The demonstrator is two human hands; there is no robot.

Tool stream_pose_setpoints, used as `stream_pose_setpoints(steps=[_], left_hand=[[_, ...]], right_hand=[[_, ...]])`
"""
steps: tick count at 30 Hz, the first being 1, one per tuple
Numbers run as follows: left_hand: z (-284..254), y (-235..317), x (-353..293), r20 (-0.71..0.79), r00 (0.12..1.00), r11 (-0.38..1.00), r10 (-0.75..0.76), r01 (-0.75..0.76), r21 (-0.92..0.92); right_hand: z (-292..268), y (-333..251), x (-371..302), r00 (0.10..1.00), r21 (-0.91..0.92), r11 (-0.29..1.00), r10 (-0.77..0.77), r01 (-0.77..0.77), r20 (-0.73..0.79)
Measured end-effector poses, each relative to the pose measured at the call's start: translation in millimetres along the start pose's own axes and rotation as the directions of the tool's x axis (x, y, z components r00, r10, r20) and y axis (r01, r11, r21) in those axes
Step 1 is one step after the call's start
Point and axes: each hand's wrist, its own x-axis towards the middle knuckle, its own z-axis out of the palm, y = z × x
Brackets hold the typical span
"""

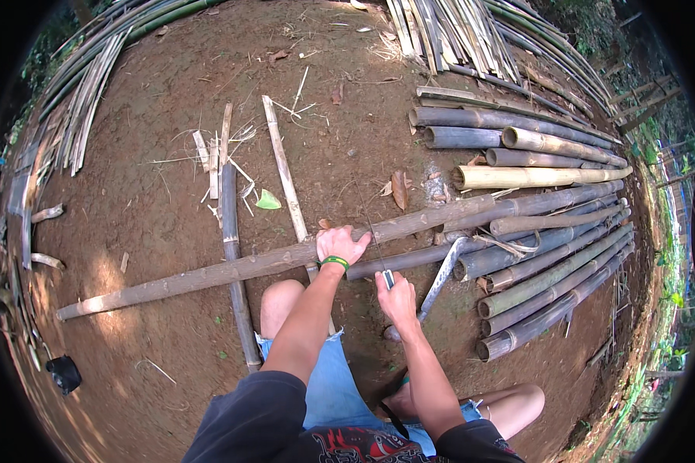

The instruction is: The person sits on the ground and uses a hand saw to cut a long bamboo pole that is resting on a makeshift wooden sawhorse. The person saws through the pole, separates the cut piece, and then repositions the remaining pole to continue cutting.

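Observation:
A long, brown wooden pole runs slantwise in front of me, rising to the right. My left hand, with a green and yellow band at its wrist, grips the pole from above near its middle. Just right of it, my right hand is closed round the handle of a handsaw. The thin blade crosses the pole beside my left thumb; how deep it sits cannot be seen. Below the pole, near my right hand, lies a long blade like a machete, its knob-like end close to my right forearm.
Several bamboo poles lie in rows at the right. A dark bamboo pole and a pale pole pass under the wooden pole. Split bamboo strips are piled at the back. A black object lies at lower left.

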Motion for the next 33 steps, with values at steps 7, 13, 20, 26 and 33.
stream_pose_setpoints(steps=[7,13,20,26,33], left_hand=[[14,-4,3,-0.04,0.999,0.999,0.027,-0.028,-0.024],[5,-14,6,0.017,1.0,1.0,0.007,-0.007,0.023],[-4,2,2,0.171,0.984,0.996,0.043,-0.056,0.07],[-8,-14,8,0.221,0.972,0.989,0.075,-0.1,0.106],[4,-6,-17,0.281,0.955,0.981,0.098,-0.14,0.136]], right_hand=[[-3,3,1,0.998,0.06,0.997,0.055,-0.056,0.012],[-2,14,-48,0.978,0.043,0.979,0.198,-0.201,0.07],[11,-9,24,0.987,0.082,0.984,0.156,-0.158,0.035],[17,-18,24,0.992,0.051,0.992,0.117,-0.119,0.046],[2,4,-2,0.997,-0.022,0.998,0.063,-0.062,0.047]])
